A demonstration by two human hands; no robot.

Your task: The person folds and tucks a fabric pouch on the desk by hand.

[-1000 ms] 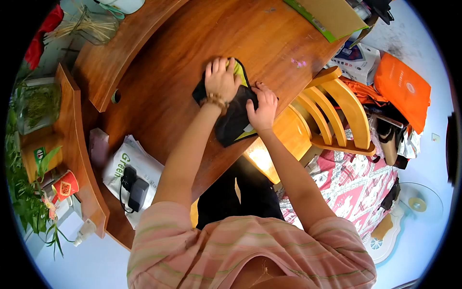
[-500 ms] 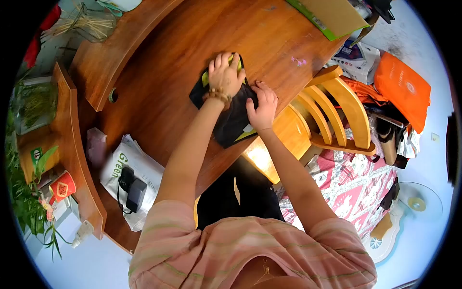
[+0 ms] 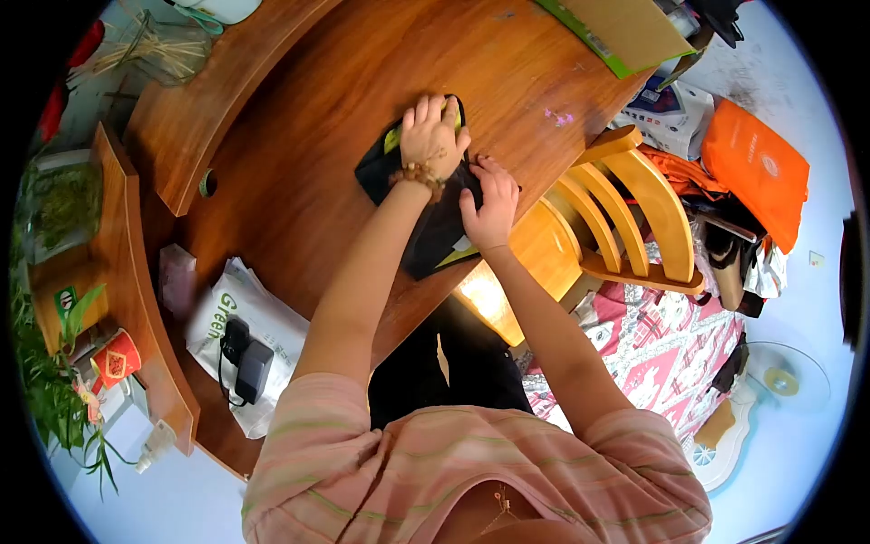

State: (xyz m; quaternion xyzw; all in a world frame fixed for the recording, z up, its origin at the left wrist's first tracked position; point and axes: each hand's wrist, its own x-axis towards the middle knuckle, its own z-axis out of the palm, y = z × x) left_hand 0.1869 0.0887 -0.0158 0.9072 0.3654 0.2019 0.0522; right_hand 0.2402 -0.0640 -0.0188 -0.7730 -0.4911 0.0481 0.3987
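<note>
A black fabric item with yellow-green parts [image 3: 433,231], perhaps a folded bag or garment, lies on the wooden desk [image 3: 308,172]. My left hand [image 3: 432,145], with a beaded bracelet at the wrist, rests flat on its upper end with the fingers spread. At its right side, my right hand [image 3: 491,207] lies with the fingers extended and the thumb apart, touching the fabric near the desk edge. Neither hand is gripping it. The forearm and hands cover part of the fabric, so its exact kind cannot be made out.
A yellow wooden chair [image 3: 648,213] stands at the desk's right edge. On the left are a white plastic bag [image 3: 234,313] with a black power adapter [image 3: 255,370] on it, and a curved raised shelf [image 3: 168,150]. A cardboard box [image 3: 625,32] sits at the far right corner.
The view has shifted slightly. Both hands stay on the black fabric item, and any movement of theirs is very small.
</note>
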